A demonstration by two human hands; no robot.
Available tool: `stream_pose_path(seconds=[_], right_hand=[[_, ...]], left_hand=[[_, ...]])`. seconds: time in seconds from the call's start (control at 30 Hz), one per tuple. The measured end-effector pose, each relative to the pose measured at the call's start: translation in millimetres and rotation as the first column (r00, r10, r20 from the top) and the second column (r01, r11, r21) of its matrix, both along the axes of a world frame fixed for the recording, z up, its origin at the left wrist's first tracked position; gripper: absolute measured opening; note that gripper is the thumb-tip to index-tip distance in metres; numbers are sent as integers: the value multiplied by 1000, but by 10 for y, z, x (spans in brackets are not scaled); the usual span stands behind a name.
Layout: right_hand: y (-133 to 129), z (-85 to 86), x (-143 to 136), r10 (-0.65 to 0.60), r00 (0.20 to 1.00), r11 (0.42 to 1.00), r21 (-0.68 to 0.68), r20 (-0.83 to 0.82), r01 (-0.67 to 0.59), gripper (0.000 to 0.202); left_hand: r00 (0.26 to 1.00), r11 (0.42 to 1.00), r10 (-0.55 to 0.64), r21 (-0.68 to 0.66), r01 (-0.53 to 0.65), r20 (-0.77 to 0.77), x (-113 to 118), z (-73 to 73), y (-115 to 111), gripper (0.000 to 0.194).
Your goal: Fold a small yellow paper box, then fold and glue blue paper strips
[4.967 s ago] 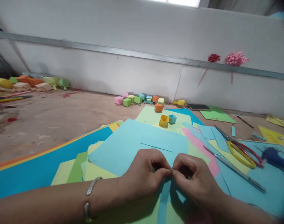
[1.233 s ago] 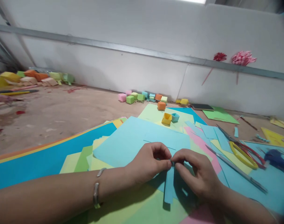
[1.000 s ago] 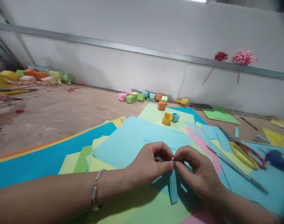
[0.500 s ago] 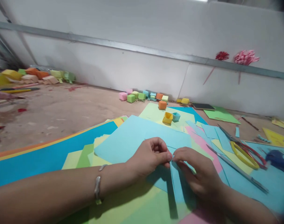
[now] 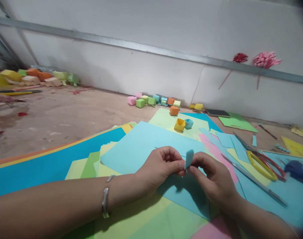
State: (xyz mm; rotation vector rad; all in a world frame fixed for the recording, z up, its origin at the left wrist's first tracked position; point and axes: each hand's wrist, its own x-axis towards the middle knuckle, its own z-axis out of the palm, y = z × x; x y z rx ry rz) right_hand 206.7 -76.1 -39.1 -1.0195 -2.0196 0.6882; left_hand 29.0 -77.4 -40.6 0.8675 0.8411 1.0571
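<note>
A small light blue paper piece stands upright between my fingertips, above a large light blue sheet. My left hand, with a silver bracelet at its wrist, pinches the lower left edge of the piece between thumb and fingers. From the right, my right hand holds the same piece with thumb and forefinger, its fingers bent. The two hands nearly touch. Beyond them stand an open yellow paper box and a smaller light blue paper box.
Scissors with yellow and red handles, a long metal tool and a dark blue object lie at the right. Small coloured paper cubes line the wall. A dark flat object sits at the back right.
The long light blue strip that hung down below my fingers no longer shows there; a short blue piece now sticks up between them. My right hand's thumb has come up to it.
</note>
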Motion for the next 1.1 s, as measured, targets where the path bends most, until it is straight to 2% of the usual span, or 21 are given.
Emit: stream_pose_path(seconds=[0.13,0.23,0.37,0.47,0.57,0.73,0.9,1.0,1.1], right_hand=[[-16,-35,-13,-36,997,989,-142,-64,27,5],[-30,-21,-45,-44,992,983,-182,-116,23,6],[-50,-3,-74,-9,981,970,-240,-192,-38,8],[-50,-32,-59,0,979,966,-252,-205,-52,7],[-42,-73,-29,0,982,975,-220,-189,-42,6],[-34,-89,-18,-7,986,976,-214,-165,-29,5],[-48,-56,-53,2,978,954,-292,-207,-64,6],[-64,-44,-56,19,995,977,-209,-94,-38,7],[-82,-40,-46,44,999,998,36,23,-45,14]], left_hand=[[1000,1000,1,1,-1,-19,-1,2,-8,32],[1000,1000,2,-6,-3,-31,0,-2,-9,34],[998,998,-35,51,37,-48,1,-7,-2,29],[992,992,-73,93,83,-106,-5,0,2,19],[983,992,-58,104,77,-176,-16,10,7,9],[977,996,-87,-4,88,-193,-15,23,15,3],[951,981,17,187,43,-308,8,51,-5,11],[930,978,38,206,41,-365,13,58,-19,13],[933,981,30,191,42,-360,13,61,-27,13]])
